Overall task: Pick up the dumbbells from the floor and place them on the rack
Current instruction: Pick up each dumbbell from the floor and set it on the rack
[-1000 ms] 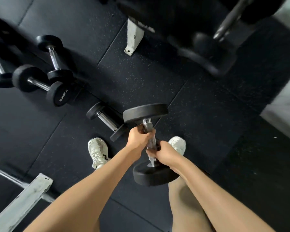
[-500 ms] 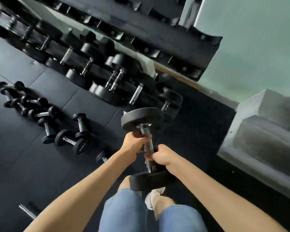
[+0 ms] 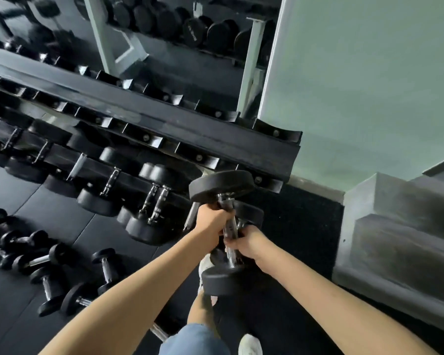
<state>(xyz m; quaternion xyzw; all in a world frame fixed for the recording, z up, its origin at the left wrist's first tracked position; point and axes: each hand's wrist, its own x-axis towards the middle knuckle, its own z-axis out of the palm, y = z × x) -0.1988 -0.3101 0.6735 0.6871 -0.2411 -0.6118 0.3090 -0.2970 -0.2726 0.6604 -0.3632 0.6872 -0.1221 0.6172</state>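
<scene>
I hold a black dumbbell (image 3: 222,187) with a chrome handle almost upright in front of me, one head up, the other head down near my knee. My left hand (image 3: 212,221) grips the upper part of the handle and my right hand (image 3: 246,243) grips the lower part. The black tiered rack (image 3: 164,124) runs across the view just beyond the raised head. Its top tier has bare cradles near the right end. The lower tier carries several black dumbbells (image 3: 149,198). Several smaller dumbbells (image 3: 49,285) lie on the black floor at lower left.
A pale green wall (image 3: 369,85) rises at right, with grey concrete steps (image 3: 400,226) below it. A mirror (image 3: 190,34) behind the rack reflects another loaded rack. My leg and white shoe (image 3: 250,345) are under the dumbbell.
The view has tilted up from the floor to the rack. I have carried the dumbbell closer to the rack's right end, with both hands keeping the same grip.
</scene>
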